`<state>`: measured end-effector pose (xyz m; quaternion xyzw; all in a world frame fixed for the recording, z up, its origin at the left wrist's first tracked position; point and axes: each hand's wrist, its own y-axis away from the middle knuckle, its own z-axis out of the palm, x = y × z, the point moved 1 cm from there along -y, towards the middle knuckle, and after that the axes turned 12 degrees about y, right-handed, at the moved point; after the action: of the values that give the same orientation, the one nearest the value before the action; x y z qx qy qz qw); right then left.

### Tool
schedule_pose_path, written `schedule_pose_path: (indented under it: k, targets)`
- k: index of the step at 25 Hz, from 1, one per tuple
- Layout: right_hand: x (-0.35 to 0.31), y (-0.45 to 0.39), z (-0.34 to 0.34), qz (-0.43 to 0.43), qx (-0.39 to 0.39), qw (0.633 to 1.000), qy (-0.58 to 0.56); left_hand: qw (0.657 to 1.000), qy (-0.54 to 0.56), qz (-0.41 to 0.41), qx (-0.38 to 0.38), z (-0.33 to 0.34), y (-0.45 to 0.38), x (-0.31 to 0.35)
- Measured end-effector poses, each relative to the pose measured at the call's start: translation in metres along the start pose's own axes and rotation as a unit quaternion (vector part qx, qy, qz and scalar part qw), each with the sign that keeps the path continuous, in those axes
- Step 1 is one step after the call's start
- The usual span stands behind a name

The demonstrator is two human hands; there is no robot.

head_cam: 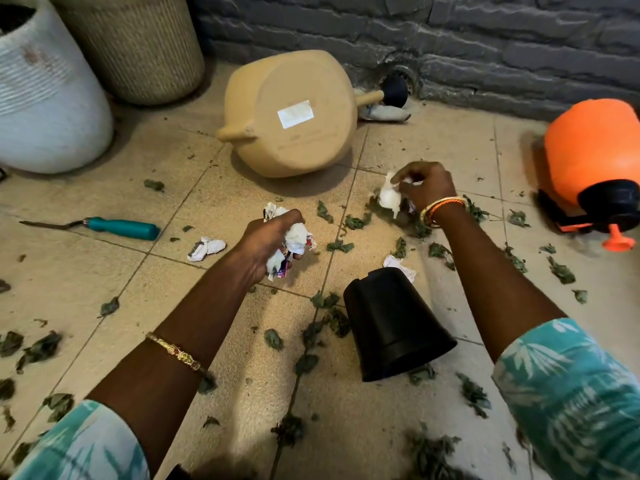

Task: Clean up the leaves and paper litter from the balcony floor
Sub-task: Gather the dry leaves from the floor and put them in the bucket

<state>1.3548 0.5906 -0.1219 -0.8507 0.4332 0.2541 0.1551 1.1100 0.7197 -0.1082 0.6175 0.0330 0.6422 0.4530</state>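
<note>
Head view looks down at my 2 hands over the tiled floor point(86, 282). My left hand point(266, 247) has its grip closed tight on a bunch of paper scraps point(294, 242), all squashed into a ball. My right hand point(424, 187) is pinching a white paper wad point(388, 195) with the fingertips, just above some leaves.

More paper is still down there. 1 crumpled bit point(206, 248) sits near the blue-handled tool point(121, 227), and 1 more scrap point(400, 265) pokes out from behind the black pot point(394, 323), which lies on its side. Green leaves point(341, 245) are all over the floor, near my hands and close to me too.

I think the paper is very light and soft. It squashes easily, so I can pinch it anywhere and stuff it in with the rest. The leaves look dry and curly. They will likely crumble if I squeeze hard, so scooping them in little piles should work better than picking 1 at a time.

A tan watering can point(291, 112) and an orange sprayer point(592, 157) lie farther away.
</note>
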Motion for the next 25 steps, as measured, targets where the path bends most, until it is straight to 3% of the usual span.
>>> schedule_pose_path:
  k: [2,5,11,14,19,22,25]
  targets:
    - [-0.006,0.004,-0.019,0.012,0.054,0.992,-0.112,1.0,-0.019,0.003,-0.02,0.009,-0.004,0.001]
    - [-0.011,0.015,-0.028,-0.001,0.118,0.985,-0.126,0.998,-0.021,0.01,-0.064,0.024,-0.012,0.001]
    - [-0.015,0.05,-0.027,0.131,0.004,0.955,-0.267,0.994,-0.015,-0.001,-0.106,0.041,-0.01,-0.003]
    - [-0.021,0.061,-0.02,0.183,-0.052,0.942,-0.275,0.994,-0.02,-0.002,-0.111,0.043,-0.004,-0.006]
    - [-0.008,0.062,-0.012,0.193,-0.085,0.97,-0.12,0.994,-0.042,-0.031,-0.091,0.026,0.004,-0.006]
    - [-0.016,0.066,-0.022,0.211,-0.113,0.933,-0.27,0.994,-0.03,-0.043,-0.099,0.019,0.006,-0.004]
    - [-0.02,0.067,-0.022,0.214,-0.114,0.919,-0.312,0.992,-0.024,-0.048,-0.118,0.02,0.008,-0.003]
